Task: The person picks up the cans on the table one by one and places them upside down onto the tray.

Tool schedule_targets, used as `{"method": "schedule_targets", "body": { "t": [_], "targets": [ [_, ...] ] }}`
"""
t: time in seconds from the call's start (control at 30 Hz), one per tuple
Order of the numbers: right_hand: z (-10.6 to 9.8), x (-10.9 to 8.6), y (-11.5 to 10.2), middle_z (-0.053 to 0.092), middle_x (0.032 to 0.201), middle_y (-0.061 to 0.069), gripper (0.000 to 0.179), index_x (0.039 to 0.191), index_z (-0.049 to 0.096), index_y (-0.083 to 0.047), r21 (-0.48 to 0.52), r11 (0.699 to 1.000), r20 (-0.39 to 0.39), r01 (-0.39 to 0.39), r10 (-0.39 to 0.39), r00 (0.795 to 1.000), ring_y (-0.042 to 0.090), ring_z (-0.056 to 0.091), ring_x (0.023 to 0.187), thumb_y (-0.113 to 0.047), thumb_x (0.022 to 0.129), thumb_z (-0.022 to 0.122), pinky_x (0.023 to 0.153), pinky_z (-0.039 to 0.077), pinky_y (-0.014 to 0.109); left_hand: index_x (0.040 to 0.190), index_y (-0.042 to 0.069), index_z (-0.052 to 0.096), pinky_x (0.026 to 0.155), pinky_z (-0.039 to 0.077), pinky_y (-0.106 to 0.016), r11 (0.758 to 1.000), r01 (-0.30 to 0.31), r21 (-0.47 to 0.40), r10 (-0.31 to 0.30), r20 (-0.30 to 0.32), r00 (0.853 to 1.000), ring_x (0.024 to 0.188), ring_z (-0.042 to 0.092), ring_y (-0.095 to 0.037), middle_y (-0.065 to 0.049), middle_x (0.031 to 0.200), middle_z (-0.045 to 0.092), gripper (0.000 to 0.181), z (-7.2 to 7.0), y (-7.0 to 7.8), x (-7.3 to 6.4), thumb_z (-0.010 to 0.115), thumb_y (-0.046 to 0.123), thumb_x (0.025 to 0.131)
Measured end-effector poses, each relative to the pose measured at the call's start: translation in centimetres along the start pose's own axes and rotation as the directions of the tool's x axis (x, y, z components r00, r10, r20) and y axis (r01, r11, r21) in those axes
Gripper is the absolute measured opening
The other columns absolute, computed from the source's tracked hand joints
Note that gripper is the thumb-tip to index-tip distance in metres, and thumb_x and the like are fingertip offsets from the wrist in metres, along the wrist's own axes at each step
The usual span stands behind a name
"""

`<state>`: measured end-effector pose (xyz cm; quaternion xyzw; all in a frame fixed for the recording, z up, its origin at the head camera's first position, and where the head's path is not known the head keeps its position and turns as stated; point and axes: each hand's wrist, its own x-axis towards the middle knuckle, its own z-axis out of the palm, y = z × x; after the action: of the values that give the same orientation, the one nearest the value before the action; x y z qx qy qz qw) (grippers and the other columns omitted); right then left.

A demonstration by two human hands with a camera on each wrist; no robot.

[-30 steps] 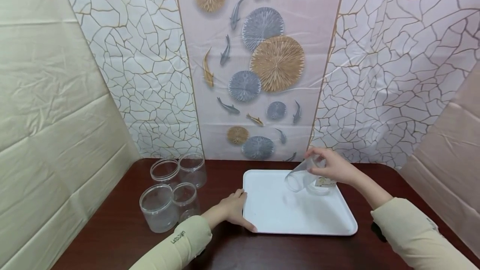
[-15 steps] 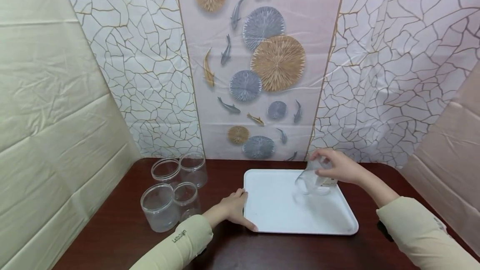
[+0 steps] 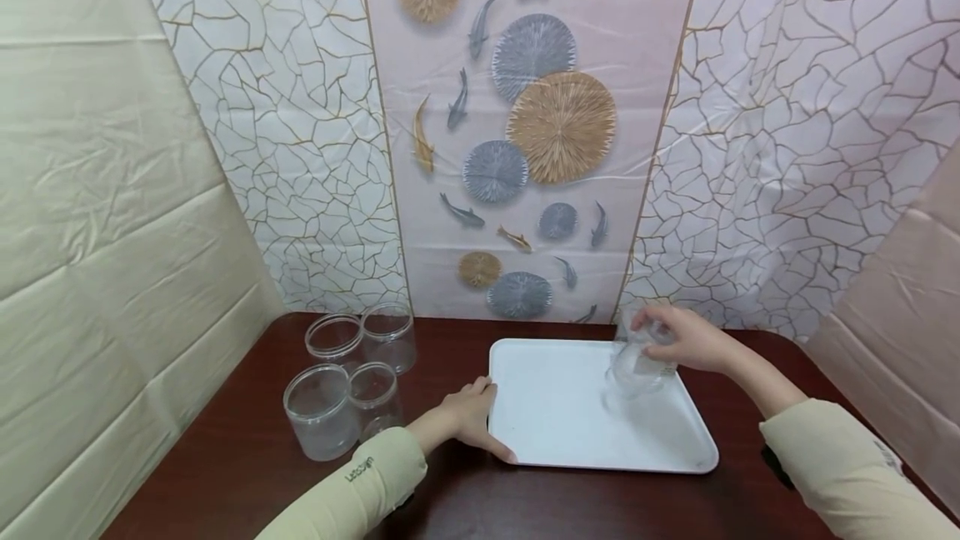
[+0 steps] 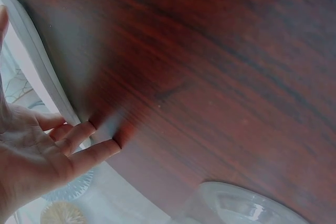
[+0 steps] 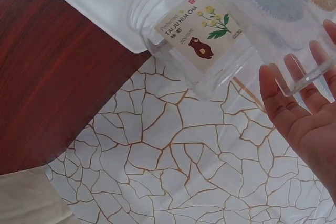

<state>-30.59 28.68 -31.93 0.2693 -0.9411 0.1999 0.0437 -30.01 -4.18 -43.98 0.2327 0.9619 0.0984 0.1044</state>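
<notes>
My right hand [image 3: 690, 342] grips a clear unlabelled plastic jar [image 5: 281, 35] over the tray's back right, its rim end toward the tray. Beside it in the right wrist view is a clear jar [image 5: 202, 35] with a flower-and-bear label, its threaded neck toward the white tray [image 3: 555, 415]. The two jars overlap in the head view, so contact between them cannot be told. At the tray's left edge rests my left hand [image 3: 468, 417], thumb at the front corner and fingers extended along the side.
Several open clear jars stand grouped at the table's left, one large frosted-looking jar [image 3: 321, 419] in front. The dark red-brown table [image 3: 450, 498] ends at a patterned cloth backdrop [image 3: 517, 148]. Pale cloth walls close both sides.
My right hand has moved a little right and lower, turning the held jar from a leftward slant toward more upright, closer to the labelled jar. My left hand stays at the tray.
</notes>
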Motion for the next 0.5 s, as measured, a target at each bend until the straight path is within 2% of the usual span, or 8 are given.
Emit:
{"method": "schedule_targets", "body": {
  "t": [0.13,0.23,0.37,0.5],
  "targets": [
    [0.08,-0.12,0.17,0.066,0.104,0.011,0.025,0.102,0.063,-0.004,-0.013,1.0,0.012,0.007,-0.007,1.0,0.027,0.059,0.096,-0.008,0.078,0.07,0.083,0.047,0.051,0.144,0.0,0.031,0.096,0.044,-0.045,1.0,0.003,0.007,-0.004,0.017,1.0,0.13,0.04,-0.027,-0.012,0.146,0.033,0.112,-0.17,-0.01,0.01,0.076,0.063,0.063],
    [0.2,-0.13,0.2,0.066,0.103,0.009,0.024,0.101,0.063,-0.007,-0.024,1.0,0.02,0.009,-0.009,1.0,0.022,0.057,0.091,-0.01,0.079,0.071,0.079,0.047,0.045,0.146,0.0,0.029,0.097,0.044,-0.045,1.0,0.005,0.02,-0.006,0.038,0.999,0.134,0.037,-0.027,-0.012,0.149,0.03,0.111,-0.25,0.02,0.0,0.074,0.064,0.066],
    [0.38,-0.16,0.31,0.065,0.101,0.008,0.024,0.099,0.063,-0.009,-0.051,0.998,0.038,0.025,-0.024,0.999,0.018,0.054,0.087,-0.012,0.077,0.072,0.075,0.045,0.037,0.145,0.0,0.029,0.097,0.044,-0.045,1.0,0.001,0.012,-0.002,0.034,0.999,0.133,0.038,-0.027,-0.012,0.149,0.031,0.111,-0.24,0.01,-0.06,0.074,0.063,0.066],
    [0.54,-0.16,0.46,0.065,0.101,0.006,0.024,0.097,0.064,-0.011,-0.072,0.996,0.057,0.045,-0.041,0.998,0.017,0.055,0.087,-0.011,0.074,0.073,0.074,0.045,0.036,0.145,0.001,0.031,0.096,0.044,-0.045,1.0,0.002,0.006,-0.002,0.017,1.0,0.132,0.039,-0.027,-0.011,0.148,0.032,0.111,-0.25,0.04,-0.18,0.075,0.063,0.064]
  ]
}}
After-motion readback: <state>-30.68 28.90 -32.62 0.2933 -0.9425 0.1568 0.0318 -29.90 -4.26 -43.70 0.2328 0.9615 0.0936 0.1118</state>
